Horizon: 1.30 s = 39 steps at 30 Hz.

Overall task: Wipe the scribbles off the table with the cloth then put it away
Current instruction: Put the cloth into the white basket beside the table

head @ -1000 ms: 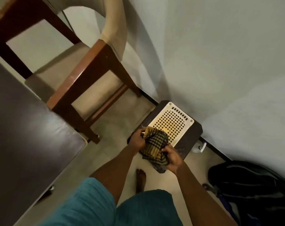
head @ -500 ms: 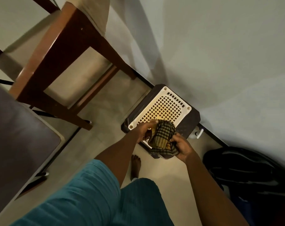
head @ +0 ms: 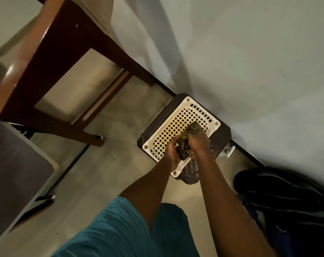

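A yellow-and-black checked cloth [head: 189, 138] is bunched between both my hands, right over a white perforated basket [head: 177, 125] that sits on a dark stool [head: 222, 138] against the wall. My left hand [head: 173, 151] grips the cloth's near side. My right hand [head: 199, 142] grips it from the right and covers much of it. One end of the cloth sticks out over the basket's grid. The dark table [head: 14, 164] lies at the left edge, and no scribbles show on the part in view.
A wooden chair [head: 51, 58] with a cream cushion stands between the table and the wall. A black backpack [head: 287, 197] lies on the floor at the right. Pale floor tiles run between the table and the stool. My teal shorts fill the bottom.
Both hands have carried the cloth forward and down, from the basket's near edge to over its middle. The view has shifted closer to the basket.
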Available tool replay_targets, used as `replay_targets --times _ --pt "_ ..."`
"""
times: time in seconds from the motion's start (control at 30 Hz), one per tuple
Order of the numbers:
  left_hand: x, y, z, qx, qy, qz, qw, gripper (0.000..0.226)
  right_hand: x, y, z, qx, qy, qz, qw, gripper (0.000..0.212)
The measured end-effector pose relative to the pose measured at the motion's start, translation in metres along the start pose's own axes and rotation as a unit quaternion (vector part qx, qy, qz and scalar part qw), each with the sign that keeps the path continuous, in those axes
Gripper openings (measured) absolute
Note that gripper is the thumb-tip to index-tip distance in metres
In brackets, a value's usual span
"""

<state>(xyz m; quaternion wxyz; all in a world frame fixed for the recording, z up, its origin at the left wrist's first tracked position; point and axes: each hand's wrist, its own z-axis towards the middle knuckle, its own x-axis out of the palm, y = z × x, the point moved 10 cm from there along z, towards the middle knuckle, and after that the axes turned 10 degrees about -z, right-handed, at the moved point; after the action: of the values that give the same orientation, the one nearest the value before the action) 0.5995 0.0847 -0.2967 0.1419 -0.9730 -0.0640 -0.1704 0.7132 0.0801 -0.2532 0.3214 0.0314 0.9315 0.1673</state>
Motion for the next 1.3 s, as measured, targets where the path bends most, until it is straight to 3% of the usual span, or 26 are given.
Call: replay_targets --times 0.07,0.17,0.27,0.37,0.47,0.57,0.67,0.77,0.83,0.97,1.07,1.2,1.3 --pt "-0.014 0.004 0.015 -0.007 -0.039 -0.096 0.995 0.050 0.023 0.008 0.003 0.002 0.041 -0.027 0.999 0.033" --pt "-0.035 0.006 0.026 -0.015 -0.076 -0.123 0.989 0.064 0.042 0.003 0.012 0.006 0.059 -0.067 0.996 0.033" --pt "-0.043 0.006 0.033 -0.014 -0.089 -0.030 0.995 0.049 0.040 -0.010 0.019 -0.014 -0.005 -0.112 0.994 0.029" --pt "-0.054 -0.001 0.037 0.004 -0.142 -0.017 0.990 0.024 0.048 -0.016 0.016 -0.043 -0.022 -0.184 0.982 0.027" --pt "-0.055 -0.020 0.037 0.084 -0.151 0.030 0.985 0.040 0.056 -0.009 0.015 -0.089 -0.015 -0.184 0.979 0.028" --pt "-0.061 -0.035 0.030 0.157 -0.194 0.110 0.962 0.042 0.059 -0.007 0.015 -0.100 -0.022 -0.189 0.977 0.026" --pt "-0.066 -0.040 0.024 0.171 -0.231 0.204 0.936 0.052 0.076 -0.022 0.014 -0.088 0.024 -0.298 0.950 0.033" --pt "-0.041 -0.040 0.018 0.213 -0.166 0.370 0.889 0.060 0.085 -0.024 0.015 -0.132 0.053 -0.385 0.912 0.040" --pt "-0.035 -0.034 0.018 0.200 -0.146 0.444 0.861 0.056 0.086 -0.022 0.017 -0.152 0.052 -0.402 0.901 0.039" --pt "-0.039 -0.027 0.023 0.144 -0.136 0.495 0.846 0.055 0.085 -0.022 0.018 -0.167 0.051 -0.402 0.899 0.037" --pt "-0.037 -0.027 0.024 0.140 -0.123 0.553 0.812 0.048 0.086 -0.022 0.020 -0.177 0.051 -0.398 0.899 0.034" --pt "-0.035 -0.024 0.018 0.140 -0.127 0.660 0.727 0.057 0.093 -0.021 0.020 -0.198 0.076 -0.423 0.881 0.038" --pt "-0.036 -0.021 -0.003 0.197 -0.140 0.700 0.672 0.060 0.103 -0.026 0.013 -0.217 0.118 -0.495 0.833 0.060"
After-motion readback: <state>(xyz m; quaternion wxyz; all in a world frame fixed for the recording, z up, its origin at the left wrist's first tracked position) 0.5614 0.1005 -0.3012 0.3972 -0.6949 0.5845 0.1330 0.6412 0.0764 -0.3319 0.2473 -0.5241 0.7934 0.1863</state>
